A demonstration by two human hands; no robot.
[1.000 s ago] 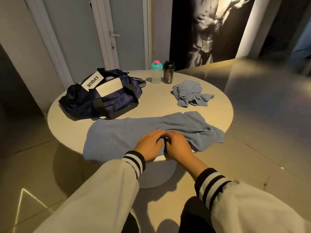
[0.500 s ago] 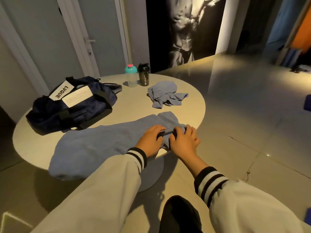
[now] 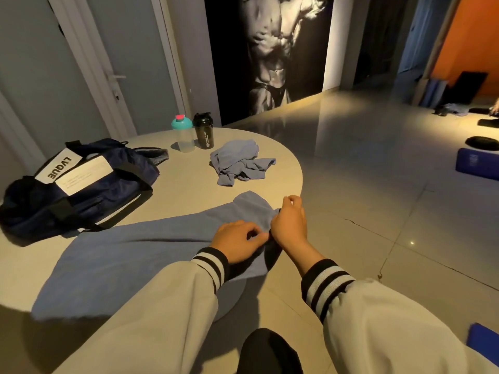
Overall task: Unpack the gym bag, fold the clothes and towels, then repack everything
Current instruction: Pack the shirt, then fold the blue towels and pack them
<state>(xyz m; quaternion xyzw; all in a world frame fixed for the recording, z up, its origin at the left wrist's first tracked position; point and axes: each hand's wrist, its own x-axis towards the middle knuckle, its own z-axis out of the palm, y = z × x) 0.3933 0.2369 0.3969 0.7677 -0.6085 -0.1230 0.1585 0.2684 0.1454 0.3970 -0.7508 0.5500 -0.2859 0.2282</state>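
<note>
Pinching soft blue towel edge: left hand, right hand, both grips clamped; round table.

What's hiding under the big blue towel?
The big blue towel lies on the round table, its near edge hanging off. Anything else beneath is covered.

Beyond the table's far edge we see a grey door, a poster and a blue floor pad.
</note>
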